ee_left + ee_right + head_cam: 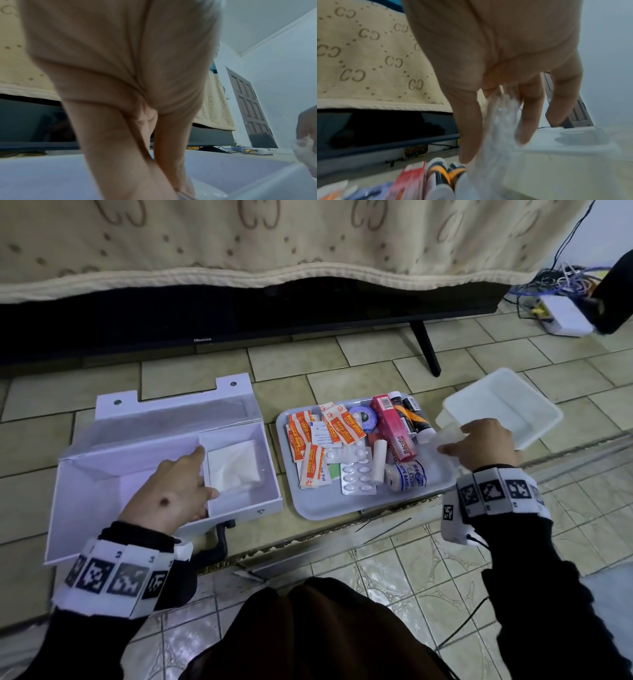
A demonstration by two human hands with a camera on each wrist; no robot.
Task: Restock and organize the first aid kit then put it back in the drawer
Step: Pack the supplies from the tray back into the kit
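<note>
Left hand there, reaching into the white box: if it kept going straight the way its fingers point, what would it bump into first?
Probably the white packet lying in the first aid box's right compartment. The left hand points right across the divider, fingertips already at the packet's edge. Whether they touch it is unclear.

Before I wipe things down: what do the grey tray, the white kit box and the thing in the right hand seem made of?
The grey tray looks like moulded plastic, matt, with a rounded rim. The white kit box looks like painted metal or stiff plastic, with rivets and thin flat walls; I cannot tell which. The right hand pinches a clear wrapper, seemingly thin crinkled plastic film.
</note>
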